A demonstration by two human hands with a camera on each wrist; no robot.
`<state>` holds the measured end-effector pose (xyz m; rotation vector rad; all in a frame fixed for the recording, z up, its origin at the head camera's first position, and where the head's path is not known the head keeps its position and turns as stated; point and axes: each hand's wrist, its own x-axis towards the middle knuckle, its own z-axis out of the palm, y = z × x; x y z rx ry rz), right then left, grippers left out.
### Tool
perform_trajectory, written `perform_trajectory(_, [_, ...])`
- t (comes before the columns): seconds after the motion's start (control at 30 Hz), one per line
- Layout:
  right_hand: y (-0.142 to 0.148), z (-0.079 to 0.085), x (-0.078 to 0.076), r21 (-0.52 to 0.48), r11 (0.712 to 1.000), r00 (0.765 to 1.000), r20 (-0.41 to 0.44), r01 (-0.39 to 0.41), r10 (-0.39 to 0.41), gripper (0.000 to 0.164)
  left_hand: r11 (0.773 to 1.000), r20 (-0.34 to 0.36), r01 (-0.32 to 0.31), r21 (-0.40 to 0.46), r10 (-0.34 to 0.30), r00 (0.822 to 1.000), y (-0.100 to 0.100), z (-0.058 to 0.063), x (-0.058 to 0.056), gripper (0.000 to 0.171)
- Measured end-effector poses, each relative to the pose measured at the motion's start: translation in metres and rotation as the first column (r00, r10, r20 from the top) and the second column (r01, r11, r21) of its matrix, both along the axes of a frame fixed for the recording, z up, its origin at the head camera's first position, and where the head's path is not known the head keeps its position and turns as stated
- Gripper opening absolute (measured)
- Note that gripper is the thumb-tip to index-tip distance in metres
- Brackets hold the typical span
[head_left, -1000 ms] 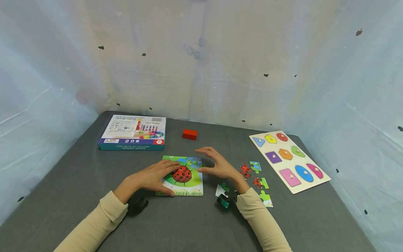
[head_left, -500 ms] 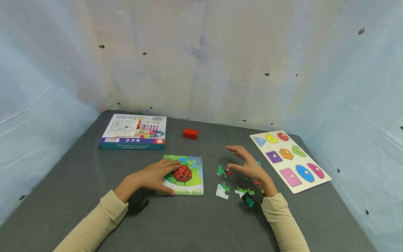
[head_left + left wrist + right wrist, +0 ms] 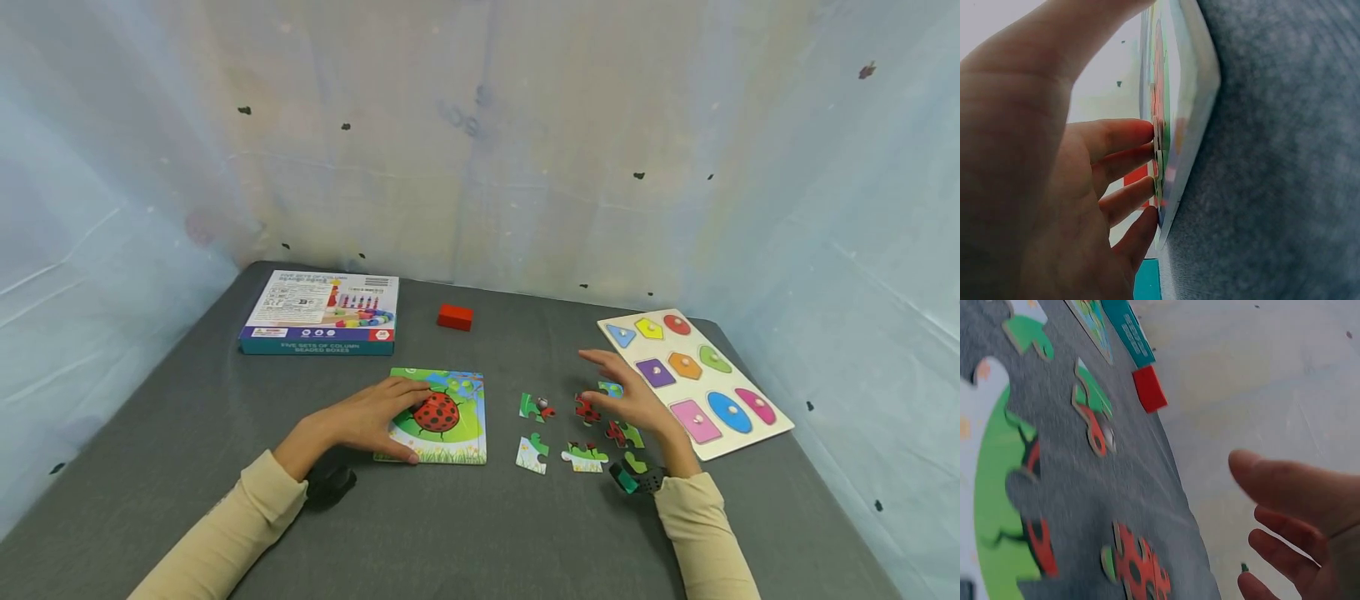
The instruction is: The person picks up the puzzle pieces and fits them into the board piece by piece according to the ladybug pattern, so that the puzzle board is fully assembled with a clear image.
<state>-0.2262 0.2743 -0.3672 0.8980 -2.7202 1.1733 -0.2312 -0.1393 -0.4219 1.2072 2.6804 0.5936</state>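
Observation:
My left hand [image 3: 363, 421] rests on the left part of a square ladybug puzzle board [image 3: 468, 433], its fingertips on the picture. In the left wrist view those fingers [image 3: 1125, 165] touch the face of the board [image 3: 1175, 112]. My right hand [image 3: 633, 400] hovers over loose jigsaw pieces with fingers spread and nothing held. Near its thumb lies a red ladybug piece [image 3: 587, 409]. Other pieces are a green one with the ladybug's head [image 3: 534, 406], a white-and-green corner [image 3: 531, 455] and a grass-edge piece [image 3: 585, 458]. My right hand and wrist partly cover several more.
A boxed bead set [image 3: 318, 321] lies at the back left. A red block [image 3: 455, 317] stands behind the puzzle board. On the right is a shape peg board [image 3: 693, 383], overlapped by my right hand in this view. Pale sheeting [image 3: 480, 167] hangs behind the grey table [image 3: 450, 533].
My right hand has moved right, away from the puzzle board and over the loose pieces, uncovering those nearer the board. My left hand has stayed on the board.

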Motion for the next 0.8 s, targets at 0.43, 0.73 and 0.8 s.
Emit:
perform_trajectory(0.43, [0.044,-0.029,-0.017,0.043,0.999,0.998,-0.06,0.033,-0.03,0.058,1.0,0.005,-0.004,-0.006,0.004,1.0,0.0,-0.001,-0.001,0.095])
perform_trajectory(0.73, [0.055,-0.033,-0.016,0.123,0.989,0.997,0.016,0.079,-0.081,0.06,1.0,0.015,-0.003,-0.007,0.003,1.0,0.0,0.001,-0.001,0.095])
perform_trajectory(0.8, [0.058,-0.035,-0.016,0.145,0.986,0.996,0.03,0.085,-0.09,0.061,1.0,0.017,-0.005,-0.008,0.005,1.0,0.0,0.001,0.0,0.095])
